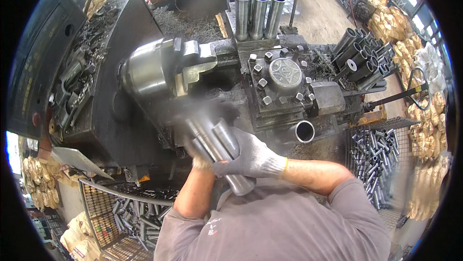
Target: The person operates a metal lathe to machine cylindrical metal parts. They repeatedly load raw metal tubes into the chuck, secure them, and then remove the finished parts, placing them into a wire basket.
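Several shiny metal tubes (214,140) lie together, tilted, between my two gloved hands in front of my chest. My right hand (253,156), in a grey knit glove, wraps round their right side. The left hand (194,151) holds them from the other side; its glove is smeared by motion and partly hidden behind the tubes. Beyond the hands is a lathe with a big steel chuck (149,70), its stepped jaws (193,51) facing right. Right of the chuck stands a square tool post (284,75) with bolts round its top.
Upright tubes (258,15) stand on the carriage behind the tool post. More tubes (364,58) are stacked at right, near a lever handle (417,89). One tube (304,132) lies beside the tool post. Wire baskets of tubes stand at lower left (99,208) and right (354,147).
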Tool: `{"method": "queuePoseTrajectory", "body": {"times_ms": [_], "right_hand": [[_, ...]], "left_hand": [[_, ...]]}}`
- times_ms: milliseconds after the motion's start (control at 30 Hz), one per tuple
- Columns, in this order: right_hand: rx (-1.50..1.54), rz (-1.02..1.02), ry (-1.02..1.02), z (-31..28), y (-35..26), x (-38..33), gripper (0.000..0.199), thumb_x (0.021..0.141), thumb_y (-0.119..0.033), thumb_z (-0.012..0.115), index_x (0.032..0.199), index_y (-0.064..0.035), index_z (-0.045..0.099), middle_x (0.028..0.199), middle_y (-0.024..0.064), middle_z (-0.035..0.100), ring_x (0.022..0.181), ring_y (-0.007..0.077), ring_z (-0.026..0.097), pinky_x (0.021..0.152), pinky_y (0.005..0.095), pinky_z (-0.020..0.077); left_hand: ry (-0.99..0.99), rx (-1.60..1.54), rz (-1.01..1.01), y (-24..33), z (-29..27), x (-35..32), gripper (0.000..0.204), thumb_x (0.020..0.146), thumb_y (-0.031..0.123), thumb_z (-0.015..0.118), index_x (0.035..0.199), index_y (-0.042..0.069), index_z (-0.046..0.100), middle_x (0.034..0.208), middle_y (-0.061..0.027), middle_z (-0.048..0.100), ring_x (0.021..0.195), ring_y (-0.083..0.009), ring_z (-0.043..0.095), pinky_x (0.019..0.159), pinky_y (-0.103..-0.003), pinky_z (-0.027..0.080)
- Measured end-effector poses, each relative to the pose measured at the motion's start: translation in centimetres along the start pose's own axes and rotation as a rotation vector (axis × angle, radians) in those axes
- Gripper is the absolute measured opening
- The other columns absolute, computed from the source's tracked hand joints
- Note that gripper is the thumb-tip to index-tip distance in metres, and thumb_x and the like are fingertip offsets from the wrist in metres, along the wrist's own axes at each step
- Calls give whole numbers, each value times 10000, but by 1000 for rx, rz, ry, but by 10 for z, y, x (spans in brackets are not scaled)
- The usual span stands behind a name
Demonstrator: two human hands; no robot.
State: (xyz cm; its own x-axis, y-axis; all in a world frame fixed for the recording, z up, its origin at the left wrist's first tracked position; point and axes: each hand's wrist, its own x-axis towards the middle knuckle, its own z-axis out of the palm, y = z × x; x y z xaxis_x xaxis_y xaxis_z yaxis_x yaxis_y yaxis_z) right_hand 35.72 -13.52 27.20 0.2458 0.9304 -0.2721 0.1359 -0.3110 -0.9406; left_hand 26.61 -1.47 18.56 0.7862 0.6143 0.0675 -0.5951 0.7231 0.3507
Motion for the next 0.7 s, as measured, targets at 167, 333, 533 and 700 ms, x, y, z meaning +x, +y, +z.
{"method": "queuePoseTrajectory", "body": {"times_ms": [167, 333, 533, 700], "right_hand": [[-154, -44, -67, -28, -14, 6, 968, 736, -499, 903, 1438, 42, 515, 1273, 268, 699, 1184, 396, 709, 1016, 453, 564], [-105, 3, -49, -26, 24, 18, 899, 736, -449, 903, 1426, -19, 521, 1189, 244, 727, 1106, 387, 736, 939, 464, 588], [-184, -451, -12, -67, -31, -33, 821, 742, -278, 897, 1442, -41, 538, 1124, 236, 740, 997, 397, 764, 903, 460, 621], [-1151, -338, 143, -153, -118, 80, 749, 720, -216, 915, 1385, -31, 625, 1151, 214, 764, 1021, 336, 780, 852, 433, 644]], "left_hand": [[-127, 682, 239, 32, 43, 0, 767, 1014, 606, 611, 1379, -66, 568, 1451, -287, 594, 1382, -442, 572, 1196, -536, 439], [314, 849, 215, 8, 17, -7, 697, 1080, 516, 589, 1475, -56, 537, 1476, -192, 609, 1435, -338, 535, 1253, -458, 375], [15, 933, -38, 1, -104, 27, 562, 1057, 414, 607, 1421, -15, 605, 1318, -168, 689, 1179, -274, 676, 1039, -426, 540], [483, 1364, 219, -1, -130, 84, 378, 1028, 220, 695, 1326, -10, 667, 1282, -114, 702, 1143, -220, 664, 1031, -365, 520]]}}
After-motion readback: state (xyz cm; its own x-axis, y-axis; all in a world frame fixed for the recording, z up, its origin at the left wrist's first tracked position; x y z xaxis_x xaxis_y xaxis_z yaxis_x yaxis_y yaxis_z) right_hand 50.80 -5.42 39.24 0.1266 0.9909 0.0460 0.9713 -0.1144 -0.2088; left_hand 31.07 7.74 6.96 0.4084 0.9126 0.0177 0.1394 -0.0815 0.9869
